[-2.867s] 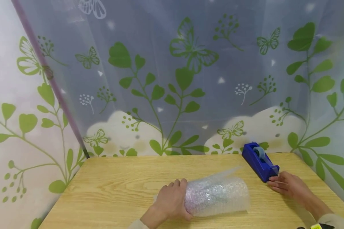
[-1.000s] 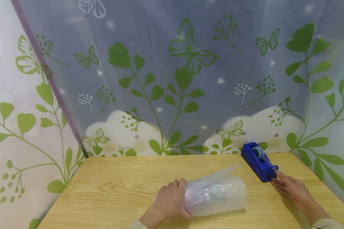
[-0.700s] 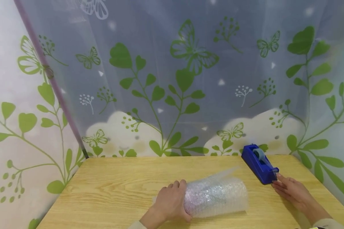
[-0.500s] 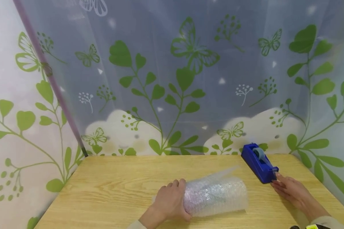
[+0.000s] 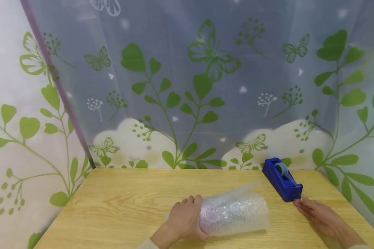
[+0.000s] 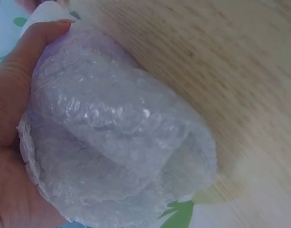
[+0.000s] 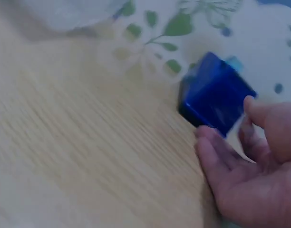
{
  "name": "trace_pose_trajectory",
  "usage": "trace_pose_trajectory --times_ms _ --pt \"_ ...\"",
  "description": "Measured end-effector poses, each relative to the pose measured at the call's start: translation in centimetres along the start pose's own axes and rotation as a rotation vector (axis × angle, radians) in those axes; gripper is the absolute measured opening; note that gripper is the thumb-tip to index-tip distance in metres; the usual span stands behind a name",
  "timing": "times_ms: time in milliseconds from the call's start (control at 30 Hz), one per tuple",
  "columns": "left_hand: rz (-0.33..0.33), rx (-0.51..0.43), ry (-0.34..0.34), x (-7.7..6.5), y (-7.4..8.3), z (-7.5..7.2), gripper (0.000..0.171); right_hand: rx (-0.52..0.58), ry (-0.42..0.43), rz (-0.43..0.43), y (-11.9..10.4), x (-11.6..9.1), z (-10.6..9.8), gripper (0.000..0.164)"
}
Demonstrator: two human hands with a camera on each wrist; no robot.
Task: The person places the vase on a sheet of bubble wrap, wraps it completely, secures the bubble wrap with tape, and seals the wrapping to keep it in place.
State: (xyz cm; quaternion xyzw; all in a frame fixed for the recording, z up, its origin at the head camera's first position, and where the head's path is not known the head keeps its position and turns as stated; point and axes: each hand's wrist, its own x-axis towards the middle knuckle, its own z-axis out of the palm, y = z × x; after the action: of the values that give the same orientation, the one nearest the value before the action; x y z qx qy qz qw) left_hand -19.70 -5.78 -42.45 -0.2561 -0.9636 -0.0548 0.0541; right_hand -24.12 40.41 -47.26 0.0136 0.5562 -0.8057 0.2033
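My left hand grips the left end of a roll wrapped in bubble wrap, lying on the table. A loose flap of wrap sticks up at its back. In the left wrist view, the thumb lies along the wrap and the open end shows folded layers. At the right stands a blue tape dispenser with a roll of clear tape. My right hand is at the dispenser's front end, thumb and forefinger pinching the tape's clear end, which is hard to make out. The other fingers extend below.
The wooden table reaches back to a patterned curtain with leaves and butterflies. The dispenser stands near the back right corner. A purple pole slants down to the back left corner.
My right hand has moved slightly down and toward me from the dispenser's cutter edge. The left hand and the wrapped roll stay in place. The view has shifted slightly.
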Motion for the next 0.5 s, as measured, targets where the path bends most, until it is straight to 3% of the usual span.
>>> trace_pose_trajectory --times_ms 67,133,300,500 --pt "-0.006 -0.002 -0.007 0.1 0.0 -0.1 0.081 0.081 -0.109 0.028 0.0 -0.4 -0.3 0.038" --pt "-0.009 -0.005 -0.010 0.3 0.0 -0.2 0.081 0.129 -0.162 0.039 -0.1 -0.7 -0.3 0.038" --pt "-0.005 -0.020 -0.018 0.4 0.1 -0.2 0.078 0.034 -0.114 0.009 -0.5 -1.1 0.6 0.034" --pt "-0.003 -0.001 -0.012 0.4 0.3 0.0 0.080 0.045 -0.219 0.038 -0.8 -2.0 1.6 0.039"
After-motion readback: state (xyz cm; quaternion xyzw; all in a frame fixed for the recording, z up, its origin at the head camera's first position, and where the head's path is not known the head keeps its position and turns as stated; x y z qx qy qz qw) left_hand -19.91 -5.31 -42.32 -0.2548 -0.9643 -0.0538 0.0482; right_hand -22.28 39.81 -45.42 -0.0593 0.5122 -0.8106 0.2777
